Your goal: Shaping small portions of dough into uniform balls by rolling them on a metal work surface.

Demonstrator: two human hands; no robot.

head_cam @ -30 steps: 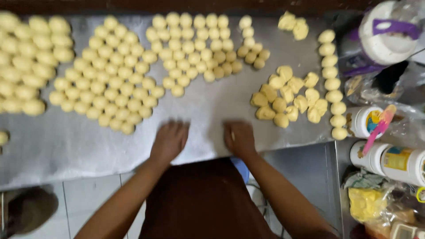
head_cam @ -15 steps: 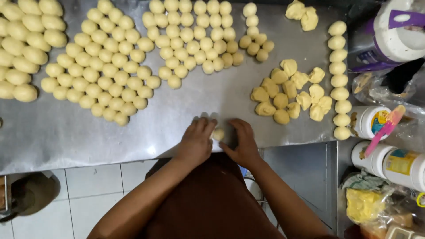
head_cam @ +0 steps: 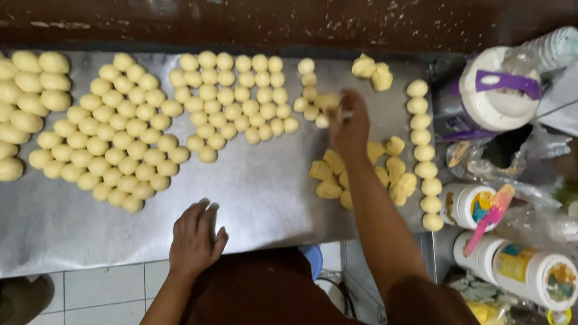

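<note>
My right hand (head_cam: 349,123) reaches out over the steel table (head_cam: 259,180) and holds a round yellow dough ball (head_cam: 327,101) at its fingertips, beside a short row of finished balls (head_cam: 308,96). My left hand (head_cam: 194,238) rests flat on the table near the front edge, fingers together, holding nothing. Under my right forearm lies a heap of rough dough pieces (head_cam: 328,177). Large groups of rolled balls (head_cam: 120,129) cover the table's left and middle.
A column of dough balls (head_cam: 424,153) runs along the table's right edge. Two rough lumps (head_cam: 373,72) sit at the back. White lidded tubs (head_cam: 497,90), a pink spatula (head_cam: 489,216) and plastic bags crowd the right side. Tiled floor shows below the front edge.
Both hands were together near the front edge rolling a dough ball. My right hand has since carried the ball forward to the rows; my left hand stayed back, flat on the table.
</note>
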